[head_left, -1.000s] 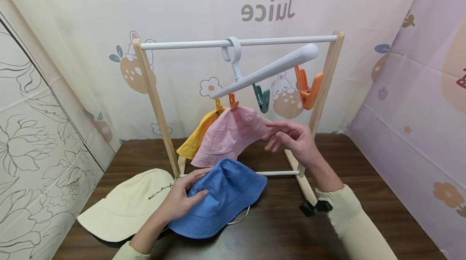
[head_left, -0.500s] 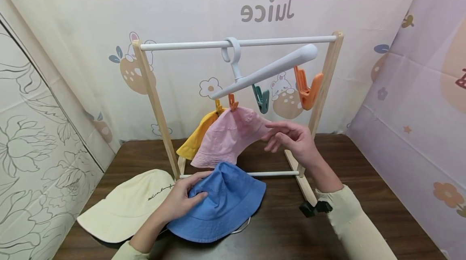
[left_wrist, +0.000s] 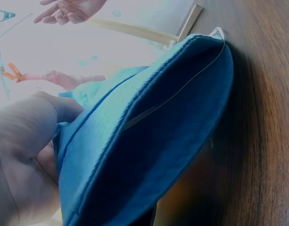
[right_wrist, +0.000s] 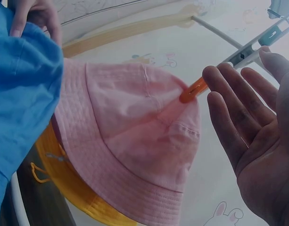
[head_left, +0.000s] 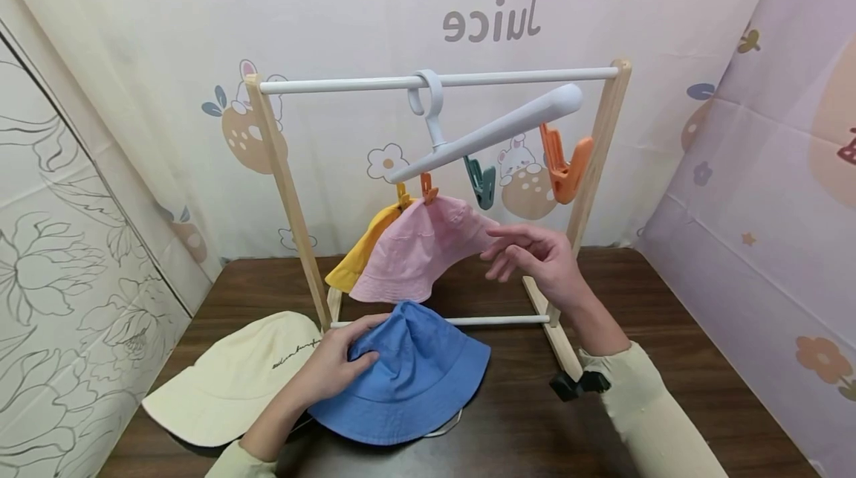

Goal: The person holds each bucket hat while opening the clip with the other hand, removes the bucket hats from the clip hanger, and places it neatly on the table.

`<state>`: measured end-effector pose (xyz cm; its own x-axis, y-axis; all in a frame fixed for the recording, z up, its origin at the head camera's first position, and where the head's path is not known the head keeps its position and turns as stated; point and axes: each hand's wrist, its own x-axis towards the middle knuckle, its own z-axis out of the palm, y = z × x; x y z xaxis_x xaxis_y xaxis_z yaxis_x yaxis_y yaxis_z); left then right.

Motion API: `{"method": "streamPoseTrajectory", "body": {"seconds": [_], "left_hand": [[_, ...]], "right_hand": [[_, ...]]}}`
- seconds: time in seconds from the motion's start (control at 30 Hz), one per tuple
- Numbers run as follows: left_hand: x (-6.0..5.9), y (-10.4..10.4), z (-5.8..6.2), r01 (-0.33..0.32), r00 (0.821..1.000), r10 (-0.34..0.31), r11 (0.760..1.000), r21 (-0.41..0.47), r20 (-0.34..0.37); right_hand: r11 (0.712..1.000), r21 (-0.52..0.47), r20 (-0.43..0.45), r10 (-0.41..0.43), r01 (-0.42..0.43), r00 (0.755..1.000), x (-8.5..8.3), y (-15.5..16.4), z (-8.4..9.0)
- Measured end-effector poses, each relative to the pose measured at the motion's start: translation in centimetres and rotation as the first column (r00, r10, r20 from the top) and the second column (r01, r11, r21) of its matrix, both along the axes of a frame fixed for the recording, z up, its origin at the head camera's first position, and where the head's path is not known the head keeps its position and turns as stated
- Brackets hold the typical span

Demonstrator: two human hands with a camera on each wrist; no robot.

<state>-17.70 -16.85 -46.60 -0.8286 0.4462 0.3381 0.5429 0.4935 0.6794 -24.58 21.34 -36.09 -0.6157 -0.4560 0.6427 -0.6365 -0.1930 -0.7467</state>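
Note:
My left hand [head_left: 337, 363] grips the blue bucket hat [head_left: 408, 381] by its crown, above the table's front part. In the left wrist view the hat's hollow underside and thin white cord [left_wrist: 182, 89] face the camera. My right hand [head_left: 538, 259] hovers with loosely bent fingers beside the pink bucket hat [head_left: 414, 255] and holds nothing. That pink hat hangs from an orange clip [head_left: 429, 188] on the white hanger [head_left: 495, 132]. Behind it a yellow hat [head_left: 361, 251] hangs from a yellow clip [head_left: 402, 195]. Farther right on the hanger are a green clip [head_left: 480, 182] and a larger orange clip [head_left: 566, 163].
A wooden rack [head_left: 284, 181] with a white top rail [head_left: 521, 78] carries the hanger, which slants. On the dark wooden table [head_left: 508, 418] a cream hat [head_left: 247, 374] lies at the left. A lower white bar [head_left: 501, 320] joins the rack's legs. Patterned curtains stand behind.
The blue hat has dropped slightly and turned a little in my left hand, its brim now facing more to the front. My right hand stays in place.

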Motion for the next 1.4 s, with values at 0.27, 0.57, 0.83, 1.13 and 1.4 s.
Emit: {"method": "streamPoseTrajectory", "body": {"seconds": [0.27,0.57,0.83,1.13,1.4], "left_hand": [[0.1,0.3,0.2,-0.076,0.997,0.078,0.995,-0.066,0.016],[0.1,0.5,0.1,-0.156,0.987,0.158,0.982,-0.102,0.012],[0.1,0.7,0.1,-0.205,0.977,0.209,0.974,-0.094,0.033],[-1.2,-0.1,-2.0,-0.169,0.985,0.167,0.985,-0.038,-0.042],[-4.1,-2.2,-7.3,-0.159,0.987,0.159,0.981,-0.112,-0.007]], "right_hand": [[1.0,0.001,-0.007,-0.004,0.004,1.0,0.1,0.1,0.0],[1.0,-0.007,-0.003,0.005,-0.005,1.0,0.1,0.3,-0.1],[1.0,-0.002,-0.002,0.015,-0.015,1.0,0.3,0.4,-0.1],[0.999,-0.016,0.011,0.033,-0.033,0.999,0.2,0.6,-0.3],[0.999,-0.018,0.016,0.037,-0.036,0.999,0.3,0.8,-0.4]]}}
